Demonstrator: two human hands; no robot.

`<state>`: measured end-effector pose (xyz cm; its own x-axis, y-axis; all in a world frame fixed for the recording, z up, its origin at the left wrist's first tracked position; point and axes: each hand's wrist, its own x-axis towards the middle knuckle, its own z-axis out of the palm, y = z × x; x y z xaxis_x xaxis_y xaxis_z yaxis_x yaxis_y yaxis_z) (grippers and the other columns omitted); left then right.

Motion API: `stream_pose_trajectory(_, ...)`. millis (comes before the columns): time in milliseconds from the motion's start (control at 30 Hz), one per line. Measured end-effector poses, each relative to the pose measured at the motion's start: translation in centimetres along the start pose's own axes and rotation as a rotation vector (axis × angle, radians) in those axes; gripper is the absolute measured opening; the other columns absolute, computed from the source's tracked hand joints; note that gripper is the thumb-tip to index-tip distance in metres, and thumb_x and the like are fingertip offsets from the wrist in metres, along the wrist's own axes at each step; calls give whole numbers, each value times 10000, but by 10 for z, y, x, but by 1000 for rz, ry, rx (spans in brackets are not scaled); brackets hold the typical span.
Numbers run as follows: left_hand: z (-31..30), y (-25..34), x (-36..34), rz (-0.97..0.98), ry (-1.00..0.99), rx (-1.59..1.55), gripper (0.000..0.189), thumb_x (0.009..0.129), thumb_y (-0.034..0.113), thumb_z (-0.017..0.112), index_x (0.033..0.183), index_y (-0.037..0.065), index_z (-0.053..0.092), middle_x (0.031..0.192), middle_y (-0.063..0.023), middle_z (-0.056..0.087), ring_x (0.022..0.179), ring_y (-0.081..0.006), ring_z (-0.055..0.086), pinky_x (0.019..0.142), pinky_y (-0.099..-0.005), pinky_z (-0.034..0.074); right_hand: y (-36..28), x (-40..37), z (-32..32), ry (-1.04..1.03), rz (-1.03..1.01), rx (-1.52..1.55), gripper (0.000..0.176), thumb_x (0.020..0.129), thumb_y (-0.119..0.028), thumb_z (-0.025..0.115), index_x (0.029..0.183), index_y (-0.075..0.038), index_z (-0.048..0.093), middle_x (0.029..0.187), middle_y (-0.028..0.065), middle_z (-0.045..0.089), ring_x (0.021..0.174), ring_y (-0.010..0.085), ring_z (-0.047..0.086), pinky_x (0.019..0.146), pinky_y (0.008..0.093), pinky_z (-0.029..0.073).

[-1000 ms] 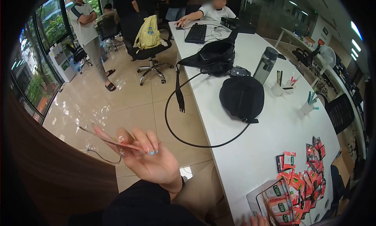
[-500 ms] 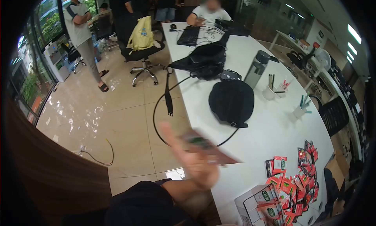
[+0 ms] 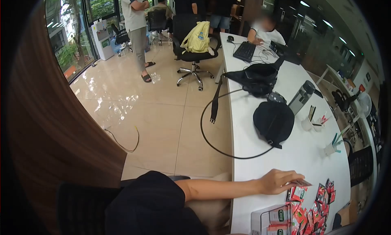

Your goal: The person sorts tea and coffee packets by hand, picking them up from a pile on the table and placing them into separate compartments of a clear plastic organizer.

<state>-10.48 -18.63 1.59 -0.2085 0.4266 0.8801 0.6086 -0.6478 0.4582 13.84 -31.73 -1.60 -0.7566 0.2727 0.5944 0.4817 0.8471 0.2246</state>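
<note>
My left hand [image 3: 276, 181] reaches in from the left over the white table [image 3: 244, 170], its fingers closed on a small dark-and-reddish packet [image 3: 302, 182]. The held packet is tilted, at the upper edge of a loose pile of red packets [image 3: 311, 214]. Below the hand stands a clear box [image 3: 257, 223] with red packets marked "Cozy" inside, partly cut off by the bottom edge of the view. My right hand is out of view.
A black cap [image 3: 273, 122], a grey bottle [image 3: 301, 97], a black bag [image 3: 260, 78] and cups of sticks [image 3: 330, 148] stand farther along the table. A black cable [image 3: 207, 141] loops over its left edge. Several people are beyond.
The view has turned left, so the room appears farther right. My left hand, raised with a packet before, has moved right and down to the packet pile, still holding a packet.
</note>
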Motion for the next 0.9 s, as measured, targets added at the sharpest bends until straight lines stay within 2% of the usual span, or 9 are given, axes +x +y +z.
stream_pose_trajectory(167,6,-10,-9,-72,-81,-35,309,786,-30,626,1061,60,519,960,-71,650,736,-210,664,594,-277,539,-1,-5,-2,7,8,13,246,906,-214,534,1109,-110,628,1125,104,631,1042,288,589,931,551,377)
stream_pose_trajectory(267,3,-9,-12,-11,-38,4,357,773,-34,624,1094,58,500,1023,-73,651,778,-218,672,628,-279,555,0,-6,-2,13,5,13,245,908,-214,532,1109,-112,628,1129,103,631,1046,290,588,936,560,373)
stream_pose_trajectory(300,0,-14,-16,9,-65,19,408,764,-36,617,1137,66,486,1133,-76,630,805,-227,672,640,-272,557,2,-7,-2,14,5,4,245,908,-214,532,1109,-113,628,1131,103,631,1047,291,588,937,562,371)
stream_pose_trajectory(433,-7,-14,-15,-164,-92,14,448,757,-19,589,1169,118,482,1068,-45,654,811,-253,658,654,-296,539,2,-10,-5,13,-3,-5,244,910,-214,529,1110,-115,628,1136,101,630,1052,294,586,943,573,365)
stream_pose_trajectory(633,-7,-17,-15,-63,-8,20,584,747,-30,593,1289,137,455,1109,-66,635,831,-248,648,665,-295,537,-3,-15,-5,28,-4,-24,243,913,-214,525,1112,-119,628,1143,99,630,1060,299,584,951,590,355)
stream_pose_trajectory(733,-10,-16,-14,-131,-75,83,216,780,3,616,941,41,477,1243,-85,590,767,-229,646,637,-264,539,-3,-27,-7,23,-20,-53,242,915,-214,523,1112,-121,628,1147,98,630,1064,301,584,956,599,350)
stream_pose_trajectory(800,-11,-13,-14,-179,-89,26,333,788,-37,606,1101,37,520,1162,-85,630,858,-220,635,697,-283,535,10,-47,2,-9,-248,-138,242,916,-214,522,1113,-123,628,1150,97,630,1067,303,583,959,604,347)
stream_pose_trajectory(867,-11,-6,-9,-141,-41,-73,313,791,-62,596,1080,34,522,1143,-86,639,892,-226,635,718,-287,528,-32,-10,-8,201,298,-83,266,868,-141,555,1122,-87,613,1123,129,635,1061,323,579,1014,583,288)
stream_pose_trajectory(900,-12,-4,-7,-104,-23,-74,348,769,-97,601,1084,30,523,1131,-85,644,915,-231,637,729,-295,525,-33,-10,-6,219,346,-6,274,852,-134,575,1116,-71,609,1114,145,633,1057,328,577,1023,577,273)
